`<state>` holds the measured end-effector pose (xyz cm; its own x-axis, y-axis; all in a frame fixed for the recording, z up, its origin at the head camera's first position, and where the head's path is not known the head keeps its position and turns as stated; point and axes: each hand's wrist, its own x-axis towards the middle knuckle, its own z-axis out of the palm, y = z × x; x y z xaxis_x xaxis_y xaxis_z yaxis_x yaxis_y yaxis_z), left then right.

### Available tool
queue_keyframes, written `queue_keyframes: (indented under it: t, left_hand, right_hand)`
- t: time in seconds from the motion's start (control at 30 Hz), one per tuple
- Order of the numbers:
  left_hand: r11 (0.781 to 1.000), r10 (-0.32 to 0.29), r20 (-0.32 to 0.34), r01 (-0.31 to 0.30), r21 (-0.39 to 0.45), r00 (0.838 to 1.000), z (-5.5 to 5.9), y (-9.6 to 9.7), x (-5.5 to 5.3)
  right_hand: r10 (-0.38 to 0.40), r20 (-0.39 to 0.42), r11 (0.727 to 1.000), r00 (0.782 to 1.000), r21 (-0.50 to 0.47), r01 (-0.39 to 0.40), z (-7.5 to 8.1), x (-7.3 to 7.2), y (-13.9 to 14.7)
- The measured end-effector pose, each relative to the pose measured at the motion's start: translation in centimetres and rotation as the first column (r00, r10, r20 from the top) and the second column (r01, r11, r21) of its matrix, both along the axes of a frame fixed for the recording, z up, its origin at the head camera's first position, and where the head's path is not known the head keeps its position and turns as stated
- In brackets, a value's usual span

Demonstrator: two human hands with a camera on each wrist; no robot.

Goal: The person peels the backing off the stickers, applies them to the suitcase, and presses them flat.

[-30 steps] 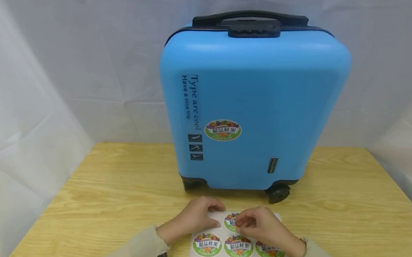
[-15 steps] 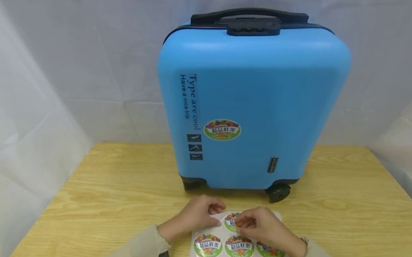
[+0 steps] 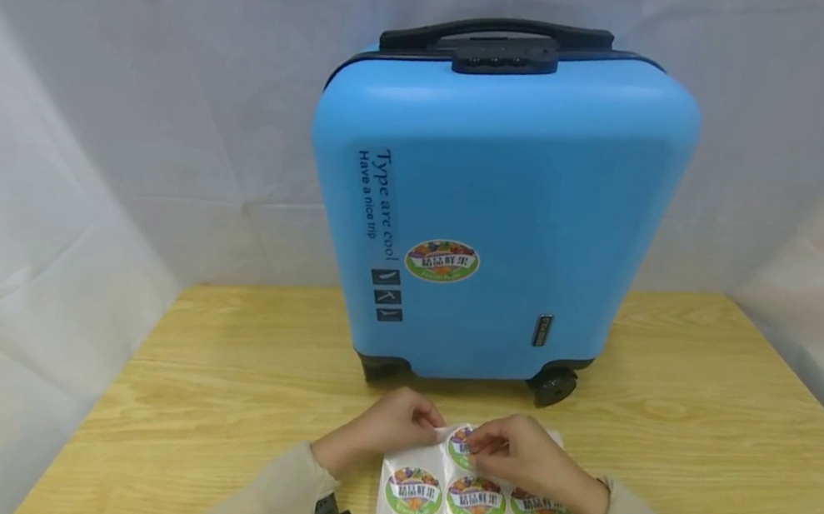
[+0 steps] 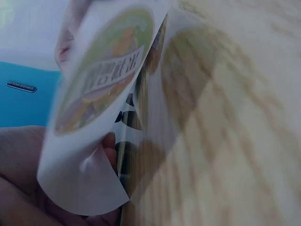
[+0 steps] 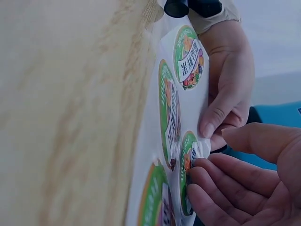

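A white sheet of round fruit stickers (image 3: 409, 456) lies in front of a blue suitcase (image 3: 525, 185). My left hand (image 3: 392, 424) pinches its upper left part, which is bent up between thumb and fingers; the left wrist view shows this sheet (image 4: 75, 181) curling off the tabletop. At the upper middle sticker (image 3: 461, 446) is my right hand (image 3: 530, 456). In the right wrist view its fingertips (image 5: 200, 176) touch the edge of that sticker (image 5: 186, 155), and the thumb stands apart from them. A row of three stickers, one being a sticker (image 3: 477, 501), runs along the near side.
One oval-looking fruit sticker (image 3: 442, 261) is on the suitcase's front shell, beside printed lettering (image 3: 387, 204). The suitcase stands upright on a wooden table (image 3: 234, 372), its black wheel (image 3: 555, 387) at the lower right. White sheeting (image 3: 172, 98) hangs behind and at the sides.
My left thumb has closed in on the sheet's upper left part, and the sheet now buckles upward there. The right hand stays almost in place at the upper middle sticker.
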<state>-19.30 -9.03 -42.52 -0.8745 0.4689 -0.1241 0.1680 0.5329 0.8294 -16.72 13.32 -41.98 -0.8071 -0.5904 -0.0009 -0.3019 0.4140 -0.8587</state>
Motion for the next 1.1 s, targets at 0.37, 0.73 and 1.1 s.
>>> queue_keyframes:
  t: [0.37, 0.73, 1.1]
  left_hand:
    - [0.98, 0.041, 0.222, -0.082, 0.179, 0.974, 0.4, 0.1, 0.2]
    - [0.965, -0.031, 0.277, -0.044, 0.258, 0.96, 0.5, 0.3, 0.4]
    - [0.954, -0.053, 0.262, -0.028, 0.297, 0.964, 0.8, 0.5, 0.9]
  right_hand:
    - [-0.056, -0.047, 0.998, 0.997, -0.035, 0.054, 0.2, 0.3, -0.1]
    - [-0.093, -0.04, 0.995, 0.995, -0.04, 0.092, 0.3, 0.6, -0.5]
    - [-0.148, -0.096, 0.989, 0.984, -0.039, 0.145, 0.5, 1.0, -1.2]
